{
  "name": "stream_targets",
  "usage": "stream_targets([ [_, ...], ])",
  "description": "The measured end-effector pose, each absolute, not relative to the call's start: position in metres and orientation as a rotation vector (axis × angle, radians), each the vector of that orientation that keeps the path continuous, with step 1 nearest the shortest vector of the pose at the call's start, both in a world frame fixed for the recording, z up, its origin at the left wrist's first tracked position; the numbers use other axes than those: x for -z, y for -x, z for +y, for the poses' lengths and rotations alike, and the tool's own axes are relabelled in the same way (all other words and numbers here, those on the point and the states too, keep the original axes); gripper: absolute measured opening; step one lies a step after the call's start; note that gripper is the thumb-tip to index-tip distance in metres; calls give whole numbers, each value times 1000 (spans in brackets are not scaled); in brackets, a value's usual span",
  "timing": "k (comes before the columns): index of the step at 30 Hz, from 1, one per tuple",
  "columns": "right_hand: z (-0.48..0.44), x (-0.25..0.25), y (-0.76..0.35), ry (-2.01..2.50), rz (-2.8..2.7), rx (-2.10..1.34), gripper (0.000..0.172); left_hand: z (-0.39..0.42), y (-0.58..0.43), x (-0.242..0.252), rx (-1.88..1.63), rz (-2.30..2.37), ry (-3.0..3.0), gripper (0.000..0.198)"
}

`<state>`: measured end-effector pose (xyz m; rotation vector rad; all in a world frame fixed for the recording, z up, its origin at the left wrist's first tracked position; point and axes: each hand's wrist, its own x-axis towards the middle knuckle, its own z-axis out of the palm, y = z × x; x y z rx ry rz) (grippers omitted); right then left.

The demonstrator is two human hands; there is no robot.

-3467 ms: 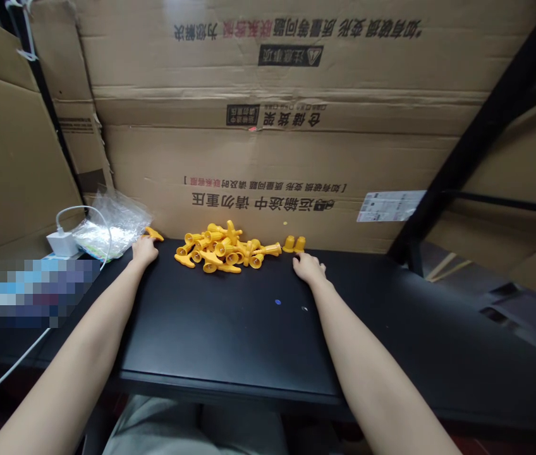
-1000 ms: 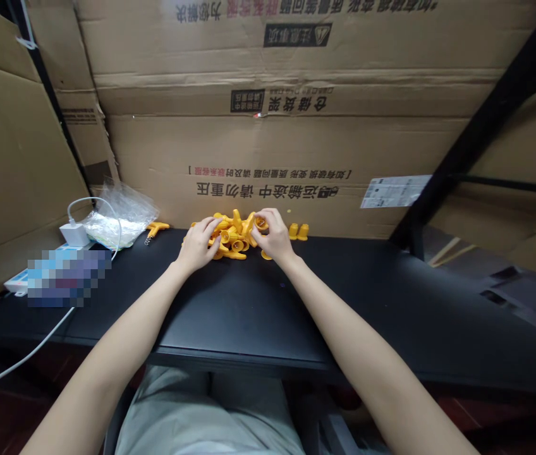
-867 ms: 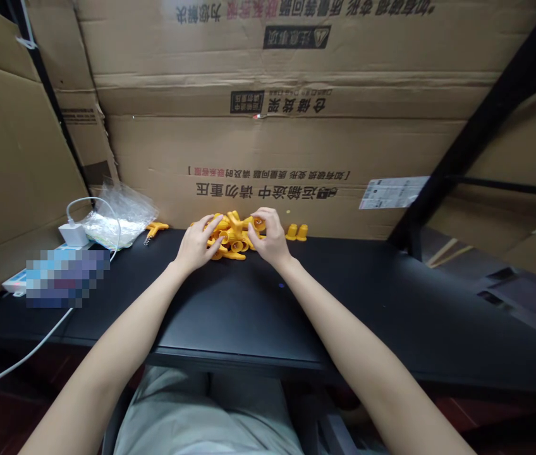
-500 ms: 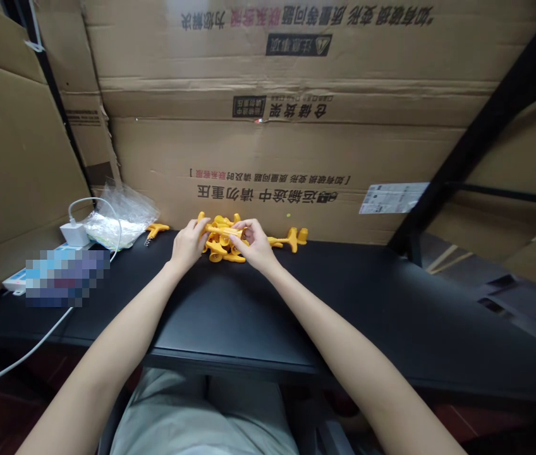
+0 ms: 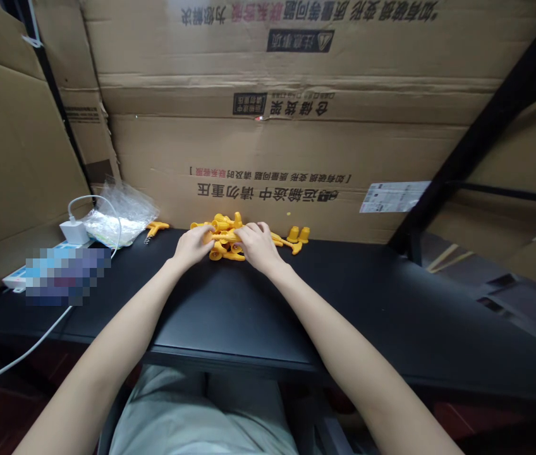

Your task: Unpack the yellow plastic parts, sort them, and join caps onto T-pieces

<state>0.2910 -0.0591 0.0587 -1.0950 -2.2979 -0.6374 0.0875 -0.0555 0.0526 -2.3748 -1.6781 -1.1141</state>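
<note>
the right hand [image 5: 258, 246] hides one end of the yellow piece [image 5: 224, 236] and the left hand [image 5: 193, 245] covers the other, so its full shape cannot be made out. part of the pile of yellow parts [image 5: 223, 222] is lost behind the hands, and a blue item [image 5: 69, 275] at the left is blurred into blocks. both forearms [image 5: 123, 328], cut off at the lower edge, reach forward over the matte black table [image 5: 234, 322] and converge; the hands sit close together, each narrowed in a grip on the yellow piece, which runs roughly level between them at the pile. the parts look smooth and plastic, some flared like cups, some with t-shaped handles. two yellow cups [image 5: 292, 234] stand side by side, wider end down. a t-handled piece [image 5: 157, 227] with a metal coil [image 5: 148, 239] lies beside a crinkled clear bag [image 5: 121, 218], before creased cardboard [image 5: 272, 145].
</note>
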Motion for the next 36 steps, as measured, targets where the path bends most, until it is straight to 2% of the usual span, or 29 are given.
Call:
stream_targets([
  [8,-61,-58,-290,1092,-2252,843,23,-48,-85,-55,1368,-1980,2551,25],
  [19,-52,-48,-294,1020,-2393,535,21,-61,-92,-51,1087,-1652,2394,26],
  [21,-53,-49,-293,1051,-2373,552,19,-60,-94,-50,1125,-1730,2410,24],
  [28,-56,-54,-292,1094,-2254,730,28,-58,-102,-52,1350,-1985,2547,21],
  [36,-46,-48,-302,1085,-2341,634,22,-67,-106,-53,1081,-1918,2427,25],
])
